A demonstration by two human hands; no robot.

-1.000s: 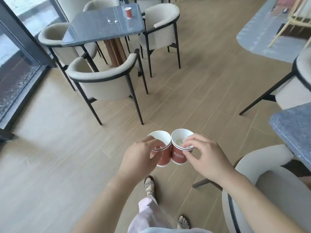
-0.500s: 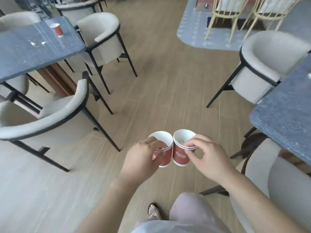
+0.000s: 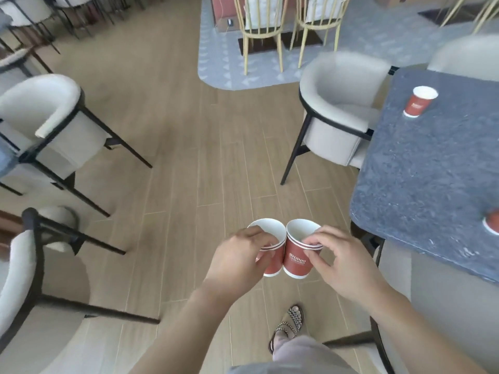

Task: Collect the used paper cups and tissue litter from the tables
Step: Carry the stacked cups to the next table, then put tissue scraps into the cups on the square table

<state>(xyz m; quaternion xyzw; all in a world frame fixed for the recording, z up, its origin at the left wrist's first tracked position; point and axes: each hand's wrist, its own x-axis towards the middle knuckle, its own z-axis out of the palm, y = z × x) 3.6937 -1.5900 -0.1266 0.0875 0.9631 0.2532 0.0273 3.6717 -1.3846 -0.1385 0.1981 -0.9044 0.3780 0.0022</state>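
The left hand point(image 3: 237, 261) gripped one cup point(image 3: 270, 266), the right hand point(image 3: 343, 263) a second cup point(image 3: 297, 261); turning had revealed a third cup point(image 3: 417, 103), uncollected, on the table point(image 3: 421, 184).

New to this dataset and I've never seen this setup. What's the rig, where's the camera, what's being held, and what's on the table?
There is no robot here: a person works with two bare hands. The picture comes from a wide-angle camera worn on the person's head, looking forward and down, which is why the edges bend. The left hand grips the left cup, a red paper cup, at its rim. The right hand pinches the rim of the right cup. The two cups touch side by side above the wooden floor. On the grey table at the right stands a third cup. What looks like a fourth cup is cut off by the frame edge. A padded chair stands at the table.
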